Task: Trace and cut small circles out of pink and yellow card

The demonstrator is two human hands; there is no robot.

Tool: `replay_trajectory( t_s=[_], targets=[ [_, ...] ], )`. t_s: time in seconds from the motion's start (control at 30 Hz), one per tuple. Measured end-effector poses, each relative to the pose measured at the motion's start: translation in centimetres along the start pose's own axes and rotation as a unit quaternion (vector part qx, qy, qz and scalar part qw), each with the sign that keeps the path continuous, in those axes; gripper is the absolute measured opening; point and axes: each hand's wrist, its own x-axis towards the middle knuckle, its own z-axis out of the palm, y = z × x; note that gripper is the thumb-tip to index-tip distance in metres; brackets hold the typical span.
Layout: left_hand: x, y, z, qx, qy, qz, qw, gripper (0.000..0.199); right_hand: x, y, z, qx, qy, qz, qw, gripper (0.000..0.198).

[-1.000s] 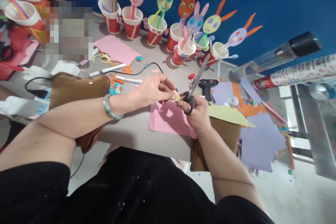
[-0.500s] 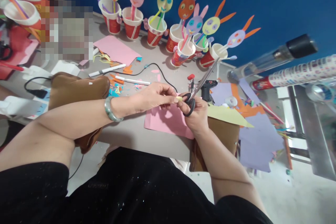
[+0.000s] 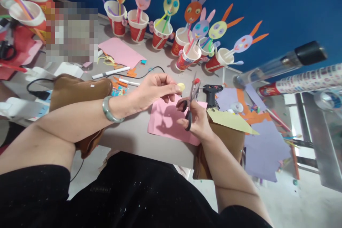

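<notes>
From the head view, a row of red-and-white paper cups point(image 3: 139, 25) stood along the tabletop's far edge against the blue wall, each holding a straw topped with a paper rabbit face point(image 3: 171, 4) with long ears. More cups point(image 3: 28, 12) with straws stood at the far left corner. The printing on the cups was too small to read.

The left hand point(image 3: 153, 89), a green bangle point(image 3: 109, 109) on its wrist, was pressed together at thumb and forefinger, pinching a small yellow paper disc point(image 3: 181, 86) above the pink sheet point(image 3: 171, 123) that lay at the near edge of the tabletop. The right hand point(image 3: 195, 119) was curled shut around the black handles of the scissors point(image 3: 190, 103), blades pointing up and away, just beside the disc but not touching it.

A black glue gun point(image 3: 211, 92) lay just beyond the right hand. A white marker point(image 3: 110, 73) and a black cable point(image 3: 144, 74) lay past the left hand among paper scraps. A yellow-green sheet point(image 3: 229, 121) and purple paper point(image 3: 264, 149) hung over the tabletop's right edge. A printed roll point(image 3: 301, 78) lay at the right; its lettering was unreadable
</notes>
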Motion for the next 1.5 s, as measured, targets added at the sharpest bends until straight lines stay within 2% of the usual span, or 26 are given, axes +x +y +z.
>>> replay_trajectory(
  t_s=[0.13,0.3,0.6,0.97,1.5],
  targets=[
    [-0.1,-0.2,0.1,-0.022,-0.01,-0.018,1.0,0.037,-0.1,0.2,0.4,-0.003,-0.052,0.014,0.999,0.063],
    [-0.2,-0.4,0.2,-0.04,-0.016,-0.025,0.999,0.034,-0.1,0.3,0.7,-0.002,-0.072,0.025,0.997,0.071],
    [-0.4,-1.0,0.2,-0.068,-0.04,-0.026,0.997,0.026,-0.1,0.6,1.0,0.015,-0.064,0.036,0.997,0.071],
    [-0.3,-1.0,0.2,-0.075,-0.024,-0.057,0.995,0.026,0.0,0.3,1.4,0.026,-0.047,0.059,0.997,0.072],
    [-0.3,-1.1,0.1,-0.078,-0.024,-0.061,0.995,0.023,0.0,0.4,1.6,0.034,-0.05,0.045,0.997,0.07]
  ],
)
